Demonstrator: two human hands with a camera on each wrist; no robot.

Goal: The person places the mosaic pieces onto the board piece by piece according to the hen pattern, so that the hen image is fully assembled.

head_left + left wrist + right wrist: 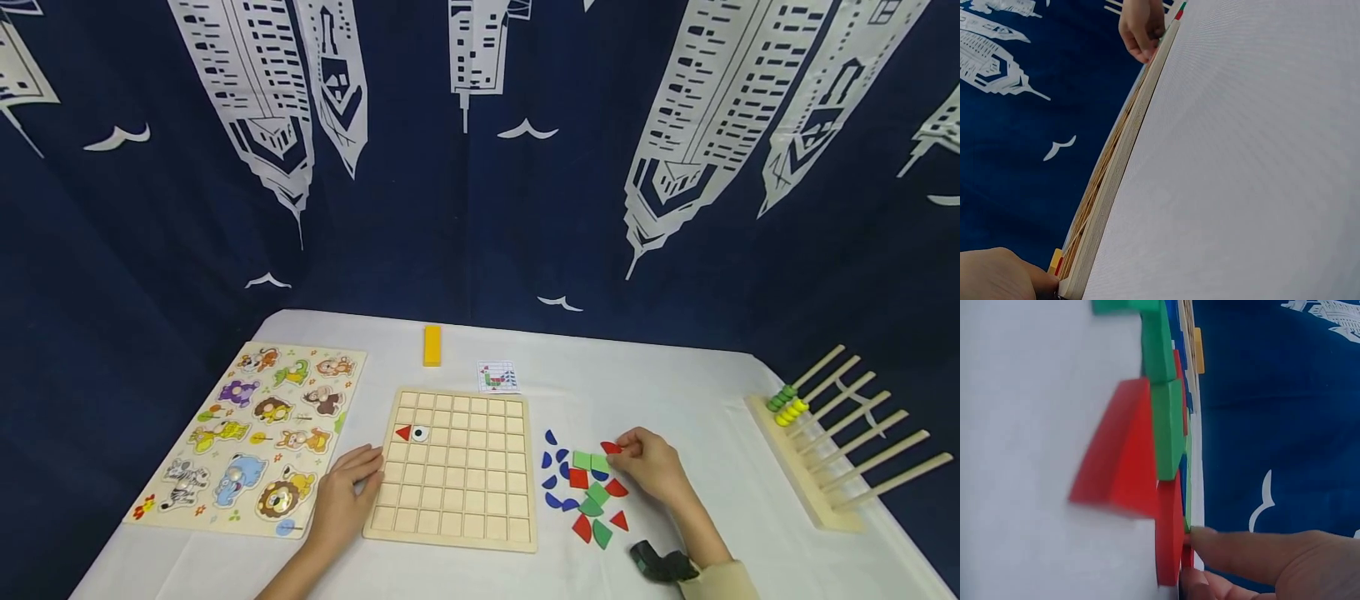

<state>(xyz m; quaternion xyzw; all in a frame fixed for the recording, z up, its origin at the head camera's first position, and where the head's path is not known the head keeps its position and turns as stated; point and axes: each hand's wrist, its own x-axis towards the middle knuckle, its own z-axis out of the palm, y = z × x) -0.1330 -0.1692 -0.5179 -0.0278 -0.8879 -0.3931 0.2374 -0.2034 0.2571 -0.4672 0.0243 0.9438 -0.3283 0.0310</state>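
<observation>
red piece (611, 448) — navy skyline curtain (480, 158)

Pattern card (498, 377) print too small

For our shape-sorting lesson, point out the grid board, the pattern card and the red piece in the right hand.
grid board (457, 492), head view, bare middle squares.
pattern card (498, 377), head view, card centre.
red piece (611, 448), head view, part showing beside the fingertips.

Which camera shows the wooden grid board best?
The head view: the whole wooden grid board shows from above, left hand on its edge. The left wrist view shows only its side edge; the right wrist view barely shows it behind coloured pieces.
</observation>
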